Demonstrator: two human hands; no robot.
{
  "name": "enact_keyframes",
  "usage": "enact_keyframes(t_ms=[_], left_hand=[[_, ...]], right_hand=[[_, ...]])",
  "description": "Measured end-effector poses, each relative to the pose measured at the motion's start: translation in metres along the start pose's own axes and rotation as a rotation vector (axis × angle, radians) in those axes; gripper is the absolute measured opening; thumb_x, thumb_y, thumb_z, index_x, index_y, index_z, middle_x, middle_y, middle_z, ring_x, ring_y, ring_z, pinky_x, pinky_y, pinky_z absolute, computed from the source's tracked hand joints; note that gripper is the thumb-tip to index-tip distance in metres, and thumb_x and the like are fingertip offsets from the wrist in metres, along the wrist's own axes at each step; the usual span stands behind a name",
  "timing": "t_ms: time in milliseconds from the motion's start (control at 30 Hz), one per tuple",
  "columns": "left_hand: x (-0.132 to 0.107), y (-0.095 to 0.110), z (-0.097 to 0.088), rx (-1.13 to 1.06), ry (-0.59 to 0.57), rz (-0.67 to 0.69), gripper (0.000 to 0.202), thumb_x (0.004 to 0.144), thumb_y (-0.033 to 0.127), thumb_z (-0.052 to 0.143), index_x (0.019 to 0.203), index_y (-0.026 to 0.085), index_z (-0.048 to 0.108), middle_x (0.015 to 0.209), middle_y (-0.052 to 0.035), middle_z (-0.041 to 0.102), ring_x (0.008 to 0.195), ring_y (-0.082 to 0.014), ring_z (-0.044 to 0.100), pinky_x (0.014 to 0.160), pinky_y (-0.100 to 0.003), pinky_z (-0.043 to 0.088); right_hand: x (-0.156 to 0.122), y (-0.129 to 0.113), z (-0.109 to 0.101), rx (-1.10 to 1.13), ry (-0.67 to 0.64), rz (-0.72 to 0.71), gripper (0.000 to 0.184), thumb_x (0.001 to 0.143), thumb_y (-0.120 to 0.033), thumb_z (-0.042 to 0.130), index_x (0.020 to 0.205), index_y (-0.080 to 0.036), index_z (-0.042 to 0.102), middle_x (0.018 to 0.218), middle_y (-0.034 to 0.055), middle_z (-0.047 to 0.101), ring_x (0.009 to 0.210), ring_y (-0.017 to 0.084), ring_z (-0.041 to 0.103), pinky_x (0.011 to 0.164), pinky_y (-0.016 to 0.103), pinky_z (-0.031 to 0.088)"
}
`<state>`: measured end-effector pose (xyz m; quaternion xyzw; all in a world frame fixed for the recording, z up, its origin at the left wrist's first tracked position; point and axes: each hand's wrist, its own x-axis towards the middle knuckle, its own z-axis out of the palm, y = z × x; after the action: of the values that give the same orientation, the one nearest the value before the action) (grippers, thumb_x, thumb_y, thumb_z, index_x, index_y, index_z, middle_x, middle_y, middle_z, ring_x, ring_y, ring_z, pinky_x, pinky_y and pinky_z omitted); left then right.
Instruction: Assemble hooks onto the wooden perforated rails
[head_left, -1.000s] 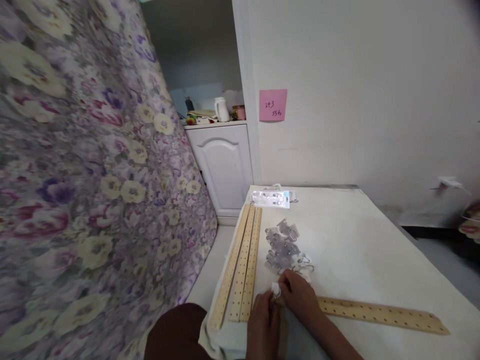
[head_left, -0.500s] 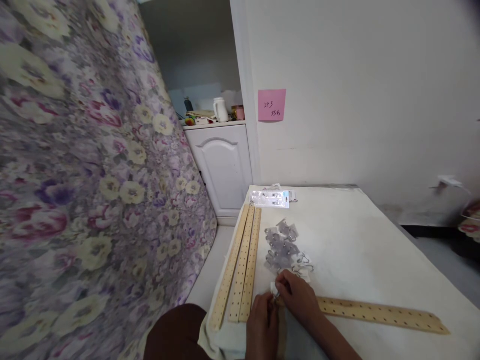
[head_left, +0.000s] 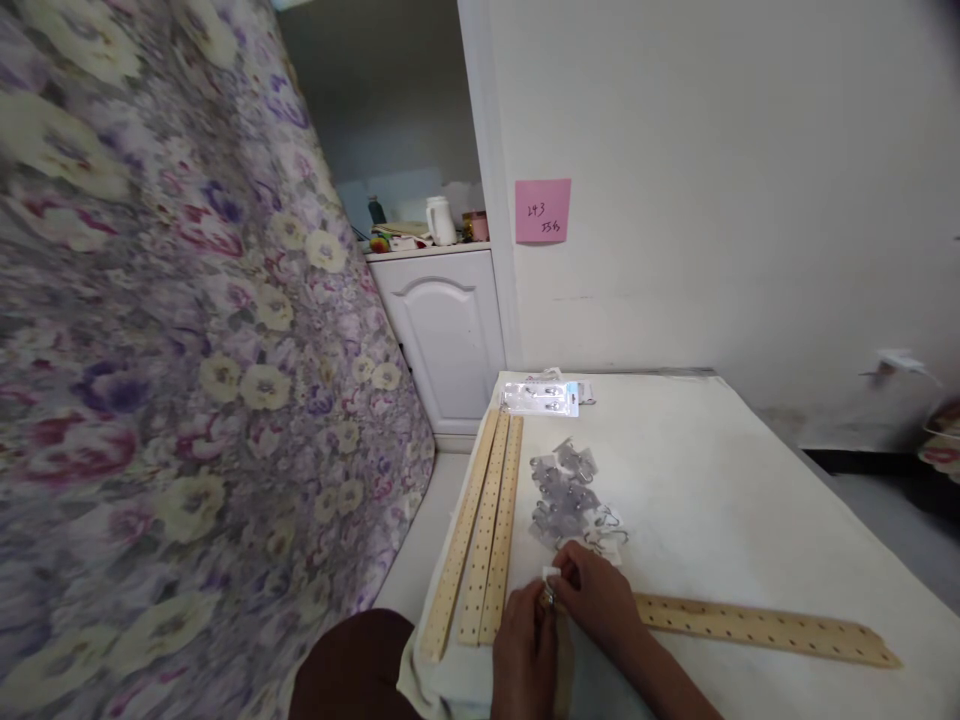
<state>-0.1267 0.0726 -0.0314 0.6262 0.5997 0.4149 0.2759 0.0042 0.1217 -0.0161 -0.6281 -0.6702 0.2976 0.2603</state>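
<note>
My left hand point(head_left: 526, 645) and my right hand point(head_left: 596, 597) meet at the near edge of a white table point(head_left: 712, 500). Together they pinch a small white piece with a metal hook point(head_left: 551, 580), right at the near end of a perforated wooden strip point(head_left: 757, 627) that runs off to the right. Just beyond my fingers lies a pile of small clear packets with metal hooks point(head_left: 566, 492). Three more perforated wooden strips point(head_left: 484, 525) lie side by side along the table's left edge.
A clear blister pack point(head_left: 541, 397) sits at the table's far left corner. A floral curtain point(head_left: 187, 350) fills the left. Behind stands a white cabinet point(head_left: 446, 330) with a jug and small items; a pink note point(head_left: 542, 210) is stuck on the wall.
My hands have barely shifted; the fingers keep working the small hook piece at the same spot.
</note>
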Motion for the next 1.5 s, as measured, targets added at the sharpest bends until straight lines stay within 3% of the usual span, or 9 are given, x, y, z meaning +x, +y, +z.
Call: enact_keyframes(t_ms=[433, 833, 1033, 1200, 1500], left_hand=[[-0.002, -0.001, 0.000, 0.022, -0.008, 0.033, 0.026, 0.087, 0.032, 0.049, 0.102, 0.019, 0.066, 0.087, -0.0080, 0.065, 0.082, -0.0207, 0.062, 0.076, -0.034, 0.050], [-0.005, -0.003, 0.002, 0.046, 0.015, 0.031, 0.028, 0.087, 0.030, 0.047, 0.108, 0.018, 0.061, 0.095, -0.0094, 0.066, 0.088, -0.0213, 0.062, 0.081, -0.034, 0.049], [-0.007, -0.002, 0.001, 0.058, 0.042, 0.000, 0.031, 0.086, 0.034, 0.047, 0.107, 0.017, 0.062, 0.094, -0.0097, 0.067, 0.087, -0.0217, 0.063, 0.079, -0.034, 0.050], [-0.006, -0.004, 0.001, 0.072, 0.057, 0.008, 0.031, 0.084, 0.034, 0.051, 0.107, 0.017, 0.062, 0.089, -0.0076, 0.067, 0.080, -0.0200, 0.063, 0.073, -0.031, 0.050], [-0.005, -0.010, 0.005, 0.068, 0.051, -0.026, 0.035, 0.083, 0.037, 0.052, 0.110, 0.016, 0.061, 0.087, -0.0073, 0.067, 0.077, -0.0202, 0.062, 0.071, -0.031, 0.050]], right_hand=[[0.004, -0.001, -0.003, 0.018, -0.057, 0.059, 0.008, 0.073, -0.029, 0.059, 0.078, -0.024, 0.060, 0.075, -0.0040, 0.068, 0.072, 0.014, 0.060, 0.061, 0.023, 0.032], [0.001, 0.004, 0.000, 0.045, -0.008, -0.015, 0.011, 0.077, -0.030, 0.056, 0.085, -0.024, 0.060, 0.078, -0.0023, 0.067, 0.074, 0.015, 0.060, 0.065, 0.023, 0.037], [-0.005, 0.015, -0.001, 0.020, 0.096, -0.166, 0.015, 0.082, -0.021, 0.043, 0.087, -0.021, 0.057, 0.083, 0.0037, 0.064, 0.079, 0.018, 0.058, 0.073, 0.028, 0.042], [-0.027, 0.030, -0.015, 0.022, 0.130, -0.207, 0.019, 0.078, -0.018, 0.047, 0.094, -0.021, 0.057, 0.096, 0.0066, 0.061, 0.092, 0.021, 0.055, 0.082, 0.030, 0.042], [-0.046, 0.068, -0.039, -0.121, 0.129, -0.118, 0.030, 0.068, -0.017, 0.060, 0.097, -0.025, 0.064, 0.106, 0.0061, 0.062, 0.099, 0.025, 0.051, 0.086, 0.035, 0.037]])
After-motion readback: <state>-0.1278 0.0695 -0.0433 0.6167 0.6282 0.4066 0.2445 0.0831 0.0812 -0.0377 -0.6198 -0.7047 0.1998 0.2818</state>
